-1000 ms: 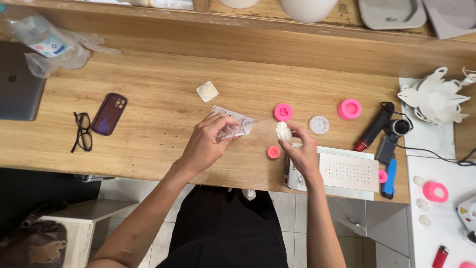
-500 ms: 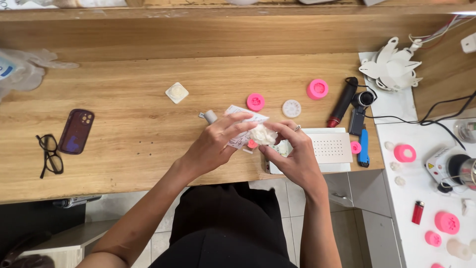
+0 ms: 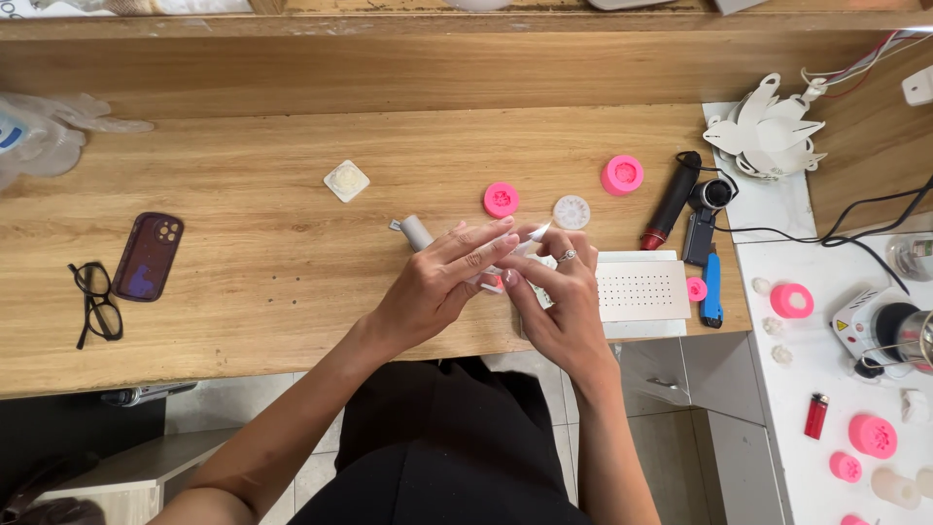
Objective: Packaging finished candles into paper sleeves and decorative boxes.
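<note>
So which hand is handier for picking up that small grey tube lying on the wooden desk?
Probably the left hand: the small grey tube lies just beyond its fingers, while the right hand sits farther away.

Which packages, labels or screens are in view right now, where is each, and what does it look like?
Small printed sachet: between the left hand and right hand, white, mostly hidden.
White box: at the desk's near edge beside the right hand, rectangular, dotted top.
Square packet: mid-desk, clear wrap over a cream piece.
Phone: left on the desk, dark purple case, screen down.
</note>
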